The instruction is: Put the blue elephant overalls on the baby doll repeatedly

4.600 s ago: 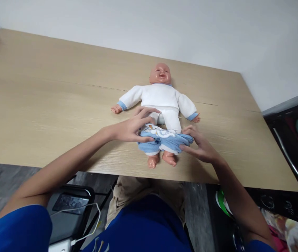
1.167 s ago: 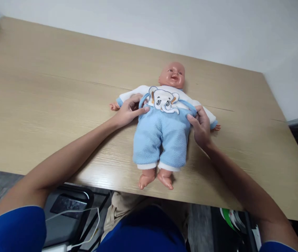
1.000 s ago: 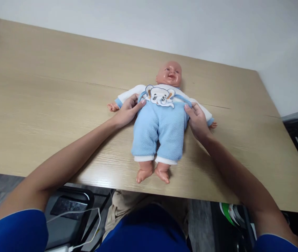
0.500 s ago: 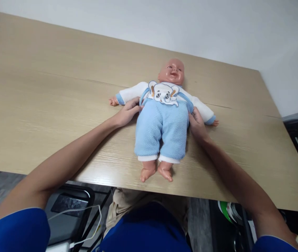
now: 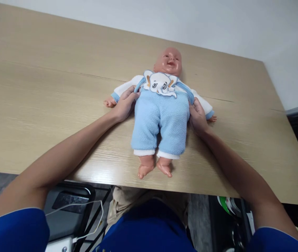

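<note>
A bald baby doll (image 5: 162, 105) lies face up on the table, its feet toward me. It wears a white long-sleeved top and light blue fleece overalls (image 5: 162, 117) with an elephant face on the bib. At the doll's waist on the left, my left hand (image 5: 126, 102) is closed on the edge of the overalls by the strap. My right hand (image 5: 198, 113) grips the opposite side of the overalls, below the other strap. Some fingertips of both hands are hidden behind the fabric.
The wooden table (image 5: 46, 87) reaches back to a white wall (image 5: 217, 24). Below its front edge, a dark chair (image 5: 59, 217) at left holds a phone-like slab, a white box (image 5: 61, 245) and a cable. A dark container with round items stands below right.
Both hands keep their hold on the overalls, and the strap sides look pulled slightly outward. The doll appears a little higher in view, partly from a shift of my head.
</note>
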A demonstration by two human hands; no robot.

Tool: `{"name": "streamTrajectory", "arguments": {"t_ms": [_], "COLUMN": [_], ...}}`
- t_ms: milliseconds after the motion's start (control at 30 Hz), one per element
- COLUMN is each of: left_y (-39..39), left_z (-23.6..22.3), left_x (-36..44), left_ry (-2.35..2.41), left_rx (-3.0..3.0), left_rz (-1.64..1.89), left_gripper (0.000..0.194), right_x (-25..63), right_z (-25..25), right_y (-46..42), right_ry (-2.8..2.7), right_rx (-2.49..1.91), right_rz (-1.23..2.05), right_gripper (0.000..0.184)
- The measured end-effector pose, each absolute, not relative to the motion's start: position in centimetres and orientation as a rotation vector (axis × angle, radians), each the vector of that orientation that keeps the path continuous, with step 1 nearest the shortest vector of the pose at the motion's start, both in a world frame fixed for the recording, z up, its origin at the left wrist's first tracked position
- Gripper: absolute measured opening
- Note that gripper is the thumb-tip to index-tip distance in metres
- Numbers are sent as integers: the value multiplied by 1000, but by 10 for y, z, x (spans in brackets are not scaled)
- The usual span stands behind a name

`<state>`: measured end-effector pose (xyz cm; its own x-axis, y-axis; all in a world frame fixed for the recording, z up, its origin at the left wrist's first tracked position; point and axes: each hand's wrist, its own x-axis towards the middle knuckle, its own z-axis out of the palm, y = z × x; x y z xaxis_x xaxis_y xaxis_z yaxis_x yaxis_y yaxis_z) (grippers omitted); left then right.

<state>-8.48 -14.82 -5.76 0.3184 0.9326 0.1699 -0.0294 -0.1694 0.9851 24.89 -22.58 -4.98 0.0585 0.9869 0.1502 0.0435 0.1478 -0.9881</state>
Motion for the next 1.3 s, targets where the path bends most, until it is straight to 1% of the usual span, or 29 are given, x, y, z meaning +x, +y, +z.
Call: {"name": "streamTrajectory", "arguments": {"t_ms": [100, 200, 633, 867, 967, 1100, 1167, 1300], "left_y": [-144, -142, -142, -145, -149, -155, -158, -164], "left_z": [-49, -45, -45, -44, -44, -43, -45, -50], "left_x": [-93, -100, -98, -105, -109, -107, -103, -89], "left_ry": [832, 833, 821, 935, 989, 975, 963, 938], "left_rx": [1492, 1524, 1611, 1968, 2050, 1860, 1699, 1378], "left_rz": [1074, 1043, 1100, 1042, 1009, 1005, 1047, 1171], "left_gripper": [50, 48, 64, 65, 65, 63, 61, 50], "right_x": [248, 246, 249, 247, 246, 244, 243, 242], "right_z": [-50, -48, -47, -40, -37, -33, -33, -38], "right_y": [-224, -224, -225, -232, -238, -244, -244, -237], "right_ry": [-1250, -1276, -1327, -1439, -1500, -1555, -1531, -1367], "right_rx": [-1149, -1164, -1181, -1225, -1276, -1336, -1338, -1282], "right_rz": [1066, 1064, 1008, 918, 807, 658, 693, 887], "right_gripper": [52, 52, 48, 42, 39, 33, 31, 31]}}
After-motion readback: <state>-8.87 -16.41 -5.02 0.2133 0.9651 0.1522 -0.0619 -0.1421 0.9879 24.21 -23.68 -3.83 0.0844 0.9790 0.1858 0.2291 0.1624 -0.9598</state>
